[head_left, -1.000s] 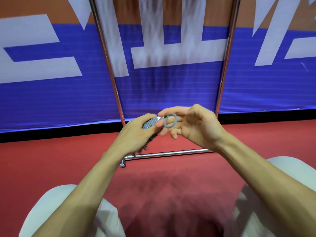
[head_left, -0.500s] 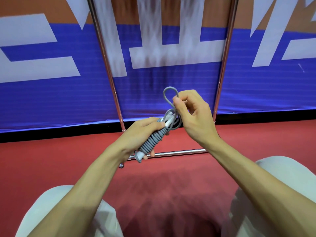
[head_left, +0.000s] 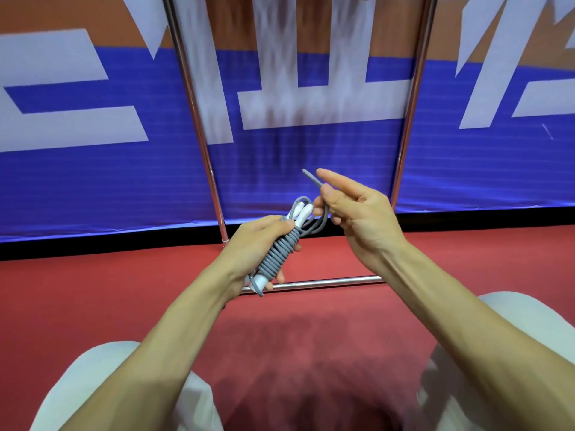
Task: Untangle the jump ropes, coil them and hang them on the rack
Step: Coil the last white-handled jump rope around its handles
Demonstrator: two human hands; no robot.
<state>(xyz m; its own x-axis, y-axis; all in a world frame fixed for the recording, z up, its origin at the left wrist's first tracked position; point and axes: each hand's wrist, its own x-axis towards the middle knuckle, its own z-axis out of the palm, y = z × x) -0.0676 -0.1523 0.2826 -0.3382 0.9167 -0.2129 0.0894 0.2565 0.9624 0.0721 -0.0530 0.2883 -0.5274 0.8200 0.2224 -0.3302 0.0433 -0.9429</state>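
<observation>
A person's left hand [head_left: 255, 244] grips a coiled grey jump rope [head_left: 280, 251] around its 2 white handles [head_left: 300, 213]; the right hand [head_left: 354, 209] pinches the rope's loose end [head_left: 312, 178].

Bare forearms [head_left: 174, 331] run back from the fingers of the left hand [head_left: 258, 244] and right hand [head_left: 357, 209]. Nearer the body: pale off-white trousers [head_left: 102, 384] over both knees [head_left: 513, 331].
</observation>
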